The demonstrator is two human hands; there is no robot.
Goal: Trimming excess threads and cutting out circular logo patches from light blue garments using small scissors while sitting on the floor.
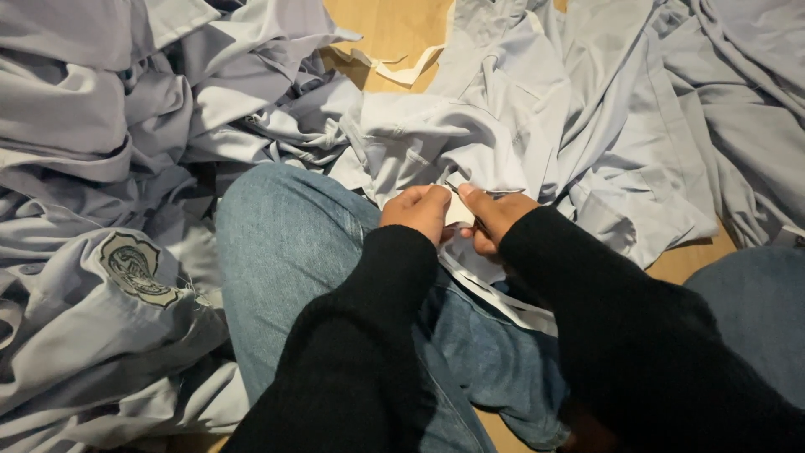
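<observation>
Honestly, I can't make out much of the small white tag [458, 211]: my fingers cover most of it, and both palms are turned away. My left hand [417, 211] and right hand [495, 216] pinch it together from either side, fingertips closed on it, just above my jeans-clad knee [285, 243]. It sits at the edge of a pale blue shirt [436, 138]. A white strip [495, 294] runs from it diagonally toward lower right, its far end hidden under my black sleeve [637, 335].

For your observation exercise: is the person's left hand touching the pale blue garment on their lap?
Touching. The head view shows the left hand pinching the pale blue garment at its edge, opposite the right hand.
</observation>
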